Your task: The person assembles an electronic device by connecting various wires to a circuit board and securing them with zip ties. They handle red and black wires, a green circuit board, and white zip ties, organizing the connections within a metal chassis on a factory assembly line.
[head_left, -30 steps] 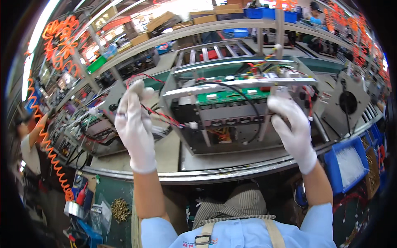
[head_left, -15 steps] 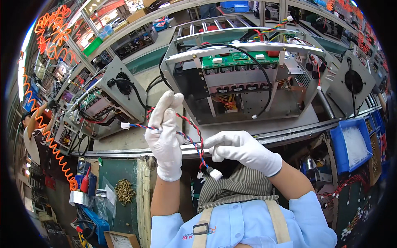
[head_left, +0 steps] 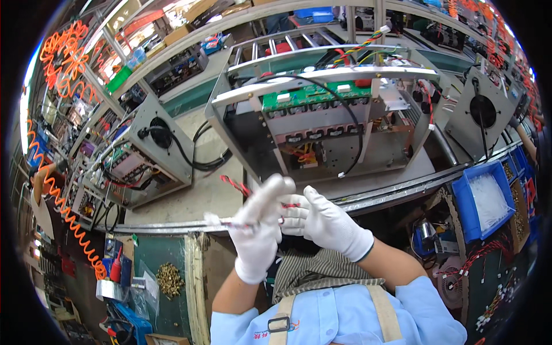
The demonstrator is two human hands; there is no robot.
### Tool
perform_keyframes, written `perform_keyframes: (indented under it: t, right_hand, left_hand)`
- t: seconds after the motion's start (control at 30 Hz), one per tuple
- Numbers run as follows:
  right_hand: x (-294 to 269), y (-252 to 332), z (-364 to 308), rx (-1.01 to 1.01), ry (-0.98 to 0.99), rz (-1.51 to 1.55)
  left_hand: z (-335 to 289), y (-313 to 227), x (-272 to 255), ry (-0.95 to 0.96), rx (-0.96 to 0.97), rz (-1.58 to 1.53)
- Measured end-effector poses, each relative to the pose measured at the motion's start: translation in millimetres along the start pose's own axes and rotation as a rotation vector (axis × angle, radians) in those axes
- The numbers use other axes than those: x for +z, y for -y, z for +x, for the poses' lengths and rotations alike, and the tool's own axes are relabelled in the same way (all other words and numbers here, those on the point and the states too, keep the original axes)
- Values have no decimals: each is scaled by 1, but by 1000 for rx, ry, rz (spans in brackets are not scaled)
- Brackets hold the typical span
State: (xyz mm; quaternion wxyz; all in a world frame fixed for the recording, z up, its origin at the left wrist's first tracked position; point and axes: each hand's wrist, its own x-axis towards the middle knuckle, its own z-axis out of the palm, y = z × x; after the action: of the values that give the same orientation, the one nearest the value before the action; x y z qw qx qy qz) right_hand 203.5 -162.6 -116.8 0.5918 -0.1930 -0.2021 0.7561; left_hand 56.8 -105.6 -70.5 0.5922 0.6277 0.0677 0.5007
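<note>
In front of my body, both of my hands wear white gloves. My left hand point(head_left: 260, 233) is closed on a twisted cable point(head_left: 234, 185) of red and dark wires. A white connector point(head_left: 213, 219), smeared by motion, sticks out at its left side. Close beside it, my right hand point(head_left: 333, 227) has its thumb raised apart from its outstretched fingers. A short stretch of red wire passes in front of those fingers. Beyond my hands stands an open metal chassis point(head_left: 322, 75) with a green circuit board point(head_left: 313, 96) and a black cable hanging across its front.
Another chassis with a fan point(head_left: 161, 132) stands left, and a fan panel point(head_left: 483, 112) right. Lower left, brass-coloured fasteners point(head_left: 169, 280) lie on a green surface near a red bottle point(head_left: 117, 269). A blue bin point(head_left: 486, 201) and loose wires point(head_left: 489, 251) are at right. Another person's arm point(head_left: 43, 178) shows far left.
My left hand has moved right and down with the cable, and my right hand has come up beside it. The right thumb has spread from the fingers. The view has shifted slightly.
</note>
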Motion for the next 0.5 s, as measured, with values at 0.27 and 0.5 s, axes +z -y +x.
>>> perform_keyframes:
  t: [0.27, 0.5]
  right_hand:
    - [-51, 12, 11, -471, -270, -239]
    - [-62, 10, 26, -537, -367, -955]
  left_hand:
    - [-80, 52, -20, 93, -42, 703]
    - [-86, 55, -24, -5, -14, 763]
